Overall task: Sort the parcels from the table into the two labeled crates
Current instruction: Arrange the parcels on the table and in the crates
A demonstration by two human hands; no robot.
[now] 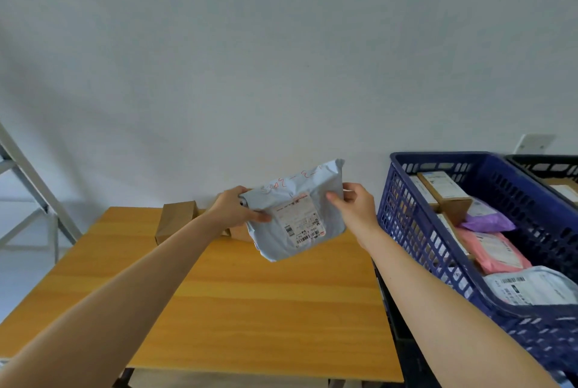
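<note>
Both bare arms (140,278) are being held outstretched forward, forearms converging. A grey parcel (294,215) is being gripped at one side by the left hand (233,209), thumb across its front; the opposite side is being pinched by the right hand (355,207), thumb forward.

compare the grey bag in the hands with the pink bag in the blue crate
The grey bag is pale grey-blue; the pink bag is pink. The grey bag is held above the table by the left hand and right hand; the pink bag lies in the blue crate among other parcels. The grey bag bears red handwriting; none shows on the pink bag. Both are soft mailers with white labels.
</note>
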